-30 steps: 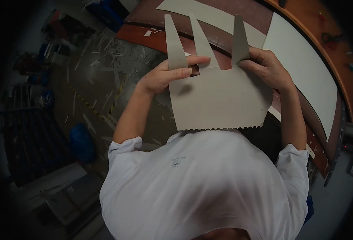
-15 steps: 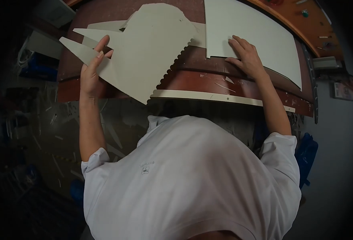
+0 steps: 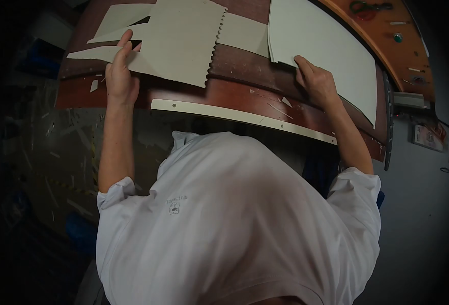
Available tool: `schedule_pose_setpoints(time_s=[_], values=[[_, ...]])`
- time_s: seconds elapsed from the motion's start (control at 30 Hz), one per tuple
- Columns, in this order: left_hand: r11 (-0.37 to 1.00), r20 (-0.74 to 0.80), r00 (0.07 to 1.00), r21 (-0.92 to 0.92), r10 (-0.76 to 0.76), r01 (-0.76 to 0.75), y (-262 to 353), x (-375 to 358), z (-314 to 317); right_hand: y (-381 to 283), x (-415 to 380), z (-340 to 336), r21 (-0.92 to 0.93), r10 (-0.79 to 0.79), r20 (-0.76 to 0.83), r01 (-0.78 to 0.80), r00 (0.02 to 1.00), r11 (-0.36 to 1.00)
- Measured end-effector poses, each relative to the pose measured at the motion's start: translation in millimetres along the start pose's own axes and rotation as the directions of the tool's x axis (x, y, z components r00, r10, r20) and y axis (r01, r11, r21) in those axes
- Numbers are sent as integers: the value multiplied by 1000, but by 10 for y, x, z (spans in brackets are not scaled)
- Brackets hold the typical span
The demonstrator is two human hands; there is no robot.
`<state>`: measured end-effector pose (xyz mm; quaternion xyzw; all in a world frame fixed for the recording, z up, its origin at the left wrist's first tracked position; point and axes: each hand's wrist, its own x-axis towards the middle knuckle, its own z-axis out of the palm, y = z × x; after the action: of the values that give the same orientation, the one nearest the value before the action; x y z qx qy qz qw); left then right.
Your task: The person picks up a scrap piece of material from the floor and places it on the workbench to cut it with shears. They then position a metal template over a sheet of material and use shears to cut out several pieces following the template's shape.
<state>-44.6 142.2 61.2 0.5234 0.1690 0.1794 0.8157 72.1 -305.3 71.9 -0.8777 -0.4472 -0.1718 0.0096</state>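
My left hand (image 3: 121, 71) is closed on a pale grey cardboard template (image 3: 176, 43), its fingers passing around one of the long pointed strips at the template's left side. The template's right edge is cut in small scallops, and its top runs out of view. To the right, a stack of large white sheets (image 3: 323, 56) lies on the table. My right hand (image 3: 317, 84) grips the near left edge of those sheets, fingertips curled on top; the thumb is partly hidden. Between the two, another piece of grey cardboard (image 3: 244, 34) lies flat on the table.
The dark red table (image 3: 244, 68) has small paper scraps on its near part and a pale strip (image 3: 219, 116) along its front edge. On an orange-brown ledge (image 3: 382, 30) at the far right lie scissors (image 3: 369, 7) and small items. Paper offcuts litter the floor at left.
The template has moved away from my body and turned, its scalloped edge now steeper. My right hand has gone from lying flat on the white sheets to gripping their near edge.
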Motion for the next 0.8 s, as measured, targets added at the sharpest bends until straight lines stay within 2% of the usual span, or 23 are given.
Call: schedule_pose_setpoints(time_s=[0.07,0.2,0.27,0.3,0.43,0.5,0.6,0.8], values=[[999,-12,1000,-45,24,-24,-53,-35,54,62,33,-29,2,4,-58,-4,998,1000],[995,-19,1000,-99,9,-11,-98,-117,289,305,191,-305,69,151,-259,-137,954,988],[994,10,1000,-110,19,-18,-252,-63,391,488,251,-482,96,226,-257,-208,940,974],[993,33,999,-122,0,4,-313,-34,456,534,287,-562,178,263,-281,-219,923,959],[984,5,999,-176,36,-35,-527,24,985,788,361,-761,185,282,-276,-237,919,954],[980,49,999,-197,3,7,-696,124,1201,911,370,-826,208,293,-251,-244,923,947],[982,43,998,-178,-56,63,-810,196,1636,862,427,-973,300,272,-245,-194,931,934],[981,105,994,-191,-18,38,-1322,442,2189,900,475,-1123,353,298,-223,-208,928,912]])
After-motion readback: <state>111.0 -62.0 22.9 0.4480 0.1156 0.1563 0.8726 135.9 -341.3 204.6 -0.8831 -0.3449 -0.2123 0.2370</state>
